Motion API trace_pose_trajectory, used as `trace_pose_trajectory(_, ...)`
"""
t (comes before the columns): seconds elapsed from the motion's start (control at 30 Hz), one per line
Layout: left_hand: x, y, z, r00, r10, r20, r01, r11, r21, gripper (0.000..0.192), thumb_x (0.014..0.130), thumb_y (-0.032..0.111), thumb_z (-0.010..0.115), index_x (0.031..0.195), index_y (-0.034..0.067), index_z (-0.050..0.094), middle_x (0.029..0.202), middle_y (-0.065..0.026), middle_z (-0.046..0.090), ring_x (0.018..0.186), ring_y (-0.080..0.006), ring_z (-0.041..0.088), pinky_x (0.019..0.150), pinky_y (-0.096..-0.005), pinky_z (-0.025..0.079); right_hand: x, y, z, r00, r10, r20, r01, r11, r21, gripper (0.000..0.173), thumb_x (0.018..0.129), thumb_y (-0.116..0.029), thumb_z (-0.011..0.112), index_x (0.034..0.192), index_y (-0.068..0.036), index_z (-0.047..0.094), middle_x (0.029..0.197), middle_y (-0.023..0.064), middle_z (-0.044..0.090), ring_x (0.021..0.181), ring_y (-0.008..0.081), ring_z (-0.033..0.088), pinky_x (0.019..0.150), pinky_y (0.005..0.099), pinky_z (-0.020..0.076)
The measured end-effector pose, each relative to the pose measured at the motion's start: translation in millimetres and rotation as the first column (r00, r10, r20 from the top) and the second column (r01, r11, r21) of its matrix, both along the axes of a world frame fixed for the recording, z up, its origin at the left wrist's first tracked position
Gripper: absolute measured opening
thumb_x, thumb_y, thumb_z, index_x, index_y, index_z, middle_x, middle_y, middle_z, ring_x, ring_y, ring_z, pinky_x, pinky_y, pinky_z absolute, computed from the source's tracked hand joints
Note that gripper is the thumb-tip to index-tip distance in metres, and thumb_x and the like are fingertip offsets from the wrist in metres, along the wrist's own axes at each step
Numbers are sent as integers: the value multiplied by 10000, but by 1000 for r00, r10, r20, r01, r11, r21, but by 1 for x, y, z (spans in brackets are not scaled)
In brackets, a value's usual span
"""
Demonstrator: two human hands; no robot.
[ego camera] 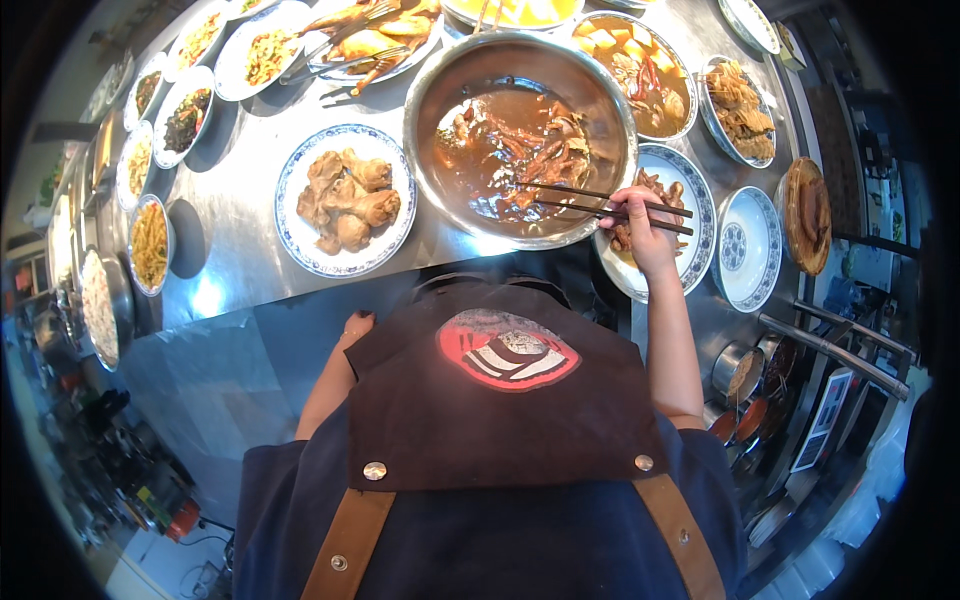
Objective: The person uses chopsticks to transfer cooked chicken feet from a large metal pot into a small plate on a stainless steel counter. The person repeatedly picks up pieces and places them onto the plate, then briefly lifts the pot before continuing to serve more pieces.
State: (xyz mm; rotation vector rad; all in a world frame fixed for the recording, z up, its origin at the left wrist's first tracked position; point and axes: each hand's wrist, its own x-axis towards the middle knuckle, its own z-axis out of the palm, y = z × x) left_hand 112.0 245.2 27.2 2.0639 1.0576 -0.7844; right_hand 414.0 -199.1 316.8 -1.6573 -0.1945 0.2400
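Note:
My right hand [639, 225] grips a pair of dark chopsticks [570, 192] over the rim of a large steel basin [525, 241]. Their tips reach down to the chicken feet [525, 146] lying in brown broth. Below and beside that hand is a blue-rimmed plate [694, 180] with brown braised pieces, partly covered by my fingers and wrist. My left hand [360, 323] hangs low by the apron's left side, away from the food; its fingers are mostly hidden. Left of the basin, a patterned plate [283, 221] bears several chicken drumsticks [351, 199].
Far left stand several small dishes of shredded food [150, 244]. Behind them is a platter of roast poultry [390, 41] with metal tongs [337, 64]. Right of the basin are a bowl of stew [637, 71], a bowl of skewers [739, 112], an empty patterned bowl [750, 247] and a wicker basket [808, 217].

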Motion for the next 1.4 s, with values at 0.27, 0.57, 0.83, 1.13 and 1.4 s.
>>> trace_pose_trajectory(0.27, 33, -14, 66, 990, 142, -4, -141, 976, -164, 356, 825, 247, 576, 1067, -14, 586, 872, -155, 673, 804, -270, 658, 718, -346, 504, -12, -2, 0, 994, -102, -28, 104, 987, 118, 269, 976, -214, 424, 933, 15, 557, 796, 86, 581, 672, 175, 640, 635, 271, 537)
trace_pose_trajectory(0.57, 56, -29, 92, 991, 135, 22, -131, 983, -126, 345, 834, 244, 579, 1068, -10, 577, 870, -144, 669, 768, -227, 657, 692, -325, 502, -24, 26, -9, 988, -154, 32, 147, 974, 172, 269, 975, -202, 423, 899, 22, 551, 770, 95, 576, 661, 161, 625, 574, 252, 518)
trace_pose_trajectory(0.83, 18, 7, 37, 996, 84, 34, -78, 985, -152, 425, 824, 255, 566, 1148, -20, 558, 1077, -230, 613, 1022, -356, 580, 858, -384, 454, -31, -7, -27, 868, -435, -240, 496, 760, 419, 341, 975, -327, 399, 905, -14, 515, 743, 144, 607, 586, 233, 625, 535, 314, 531)
trace_pose_trajectory(1.13, 37, 5, 68, 999, 18, -48, -24, 993, -119, 355, 830, 269, 535, 1098, 44, 593, 1109, -208, 597, 1046, -375, 549, 868, -410, 449, -47, -43, -21, 715, -512, -477, 696, 454, 556, 317, 946, -371, 460, 896, -70, 548, 748, 109, 621, 609, 220, 598, 552, 299, 505)
trace_pose_trajectory(1.4, 92, -15, 117, 987, -158, -15, 156, 983, -94, 327, 831, 269, 529, 1065, 52, 597, 1094, -199, 600, 1032, -372, 552, 858, -413, 454, -88, -123, 40, 711, -593, -379, 633, 304, 712, 306, 934, -352, 491, 880, -66, 586, 760, 81, 609, 614, 173, 537, 549, 251, 453)
